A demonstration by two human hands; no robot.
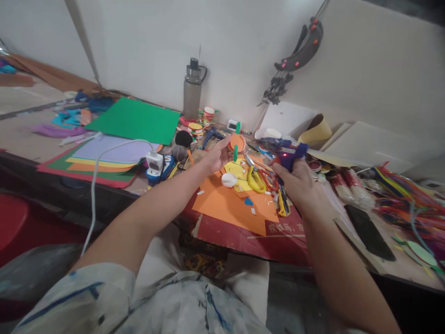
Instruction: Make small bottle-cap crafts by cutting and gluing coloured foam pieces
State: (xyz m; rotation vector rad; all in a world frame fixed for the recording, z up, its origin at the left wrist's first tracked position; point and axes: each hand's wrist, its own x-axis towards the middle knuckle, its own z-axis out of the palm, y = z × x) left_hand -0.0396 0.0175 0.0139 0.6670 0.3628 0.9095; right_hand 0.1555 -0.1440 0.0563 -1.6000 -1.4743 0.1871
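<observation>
My left hand (pixel 219 157) is closed on a round orange paper piece (pixel 237 143) with green tabs at its top and bottom. In my right hand (pixel 297 178) is a dark blue hot glue gun (pixel 288 152) with a small red light, its nozzle towards the orange piece but apart from it. Below the hands lie orange paper sheets (pixel 239 208), a white round cup or lid (pixel 229 180), yellow-handled scissors (pixel 256 178), red-handled scissors (pixel 268 175) and a yellow cutter knife (pixel 283 204).
A grey bottle (pixel 192 90) stands by the wall. To the left are a green sheet (pixel 135 119), stacked coloured paper (pixel 100 160) and a power strip (pixel 160 169) with a white cable. On the right lie a black phone (pixel 369 232) and colourful pipe cleaners (pixel 403 185).
</observation>
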